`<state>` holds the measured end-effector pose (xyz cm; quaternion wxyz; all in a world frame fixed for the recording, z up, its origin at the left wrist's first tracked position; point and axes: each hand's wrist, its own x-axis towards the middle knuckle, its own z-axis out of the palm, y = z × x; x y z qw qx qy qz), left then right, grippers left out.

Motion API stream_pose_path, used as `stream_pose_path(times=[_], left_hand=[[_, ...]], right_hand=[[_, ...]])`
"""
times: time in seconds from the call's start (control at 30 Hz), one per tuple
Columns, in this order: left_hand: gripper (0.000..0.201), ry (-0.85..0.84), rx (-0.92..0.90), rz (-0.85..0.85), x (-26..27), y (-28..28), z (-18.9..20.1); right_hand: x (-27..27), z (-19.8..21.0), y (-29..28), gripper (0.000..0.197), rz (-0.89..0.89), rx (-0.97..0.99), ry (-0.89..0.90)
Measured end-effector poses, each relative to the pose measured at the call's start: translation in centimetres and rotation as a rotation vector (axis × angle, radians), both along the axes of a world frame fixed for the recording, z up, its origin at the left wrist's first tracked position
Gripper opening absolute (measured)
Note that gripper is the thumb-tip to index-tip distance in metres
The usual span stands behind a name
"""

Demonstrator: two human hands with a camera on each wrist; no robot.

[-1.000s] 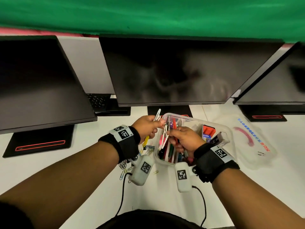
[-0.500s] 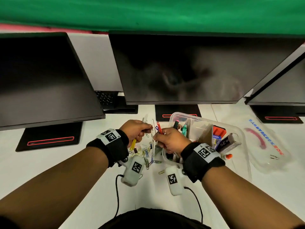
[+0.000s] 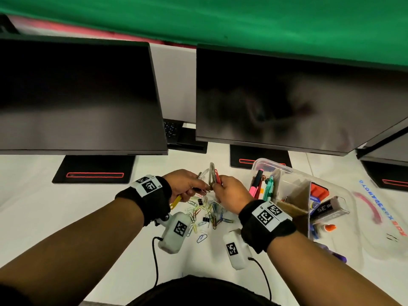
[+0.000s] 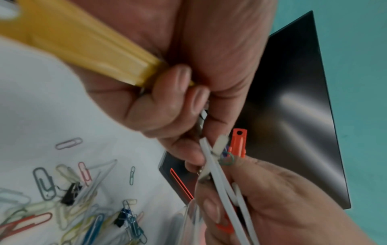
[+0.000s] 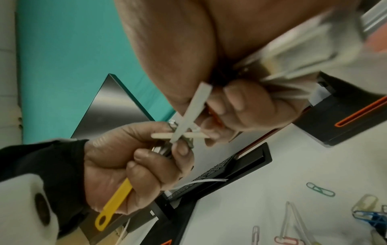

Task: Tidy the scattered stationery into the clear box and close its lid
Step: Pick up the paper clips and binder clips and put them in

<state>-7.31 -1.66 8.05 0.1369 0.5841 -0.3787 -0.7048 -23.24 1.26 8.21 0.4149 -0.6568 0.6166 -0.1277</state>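
Monitors (image 3: 273, 96), 2 large dark ones plus the edge of a 3rd, along the back of a white desk (image 3: 44, 217). Clear box (image 3: 295, 191) at right, lid off, with pens upright in its left compartment and a stapler and glue in the right. Clear lid (image 3: 379, 217) flat on the desk just right of the box. Left hand (image 3: 187, 184) clenched on a yellow utility knife (image 4: 83, 46) and on thin metal pieces. Right hand (image 3: 234, 193) gripping an orange utility knife (image 4: 237, 142) and white strips (image 4: 220, 179), touching the left hand. Coloured paper clips (image 3: 207, 215) and small black binder clips scattered below both hands.
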Motion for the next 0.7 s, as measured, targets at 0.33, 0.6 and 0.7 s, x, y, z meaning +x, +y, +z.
stream_pose_path(times=[0.33,0.6,0.7], left_hand=[[0.02,-0.381,-0.16,-0.058,1.4,-0.4,-2.7],[0.026,-0.399,-0.296,-0.187,-1.8,-1.2,-1.4],[0.024,-0.297,-0.334,-0.171,-4.5,-1.6,-0.1]], right_hand=[[-1.5,0.6,0.0,0.025,-0.048,0.017,0.067],[-11.1,2.7,-0.3,0.027,-0.471,0.07,0.012],[-14.3,2.9,-0.2,0.031,-0.577,0.097,0.094]])
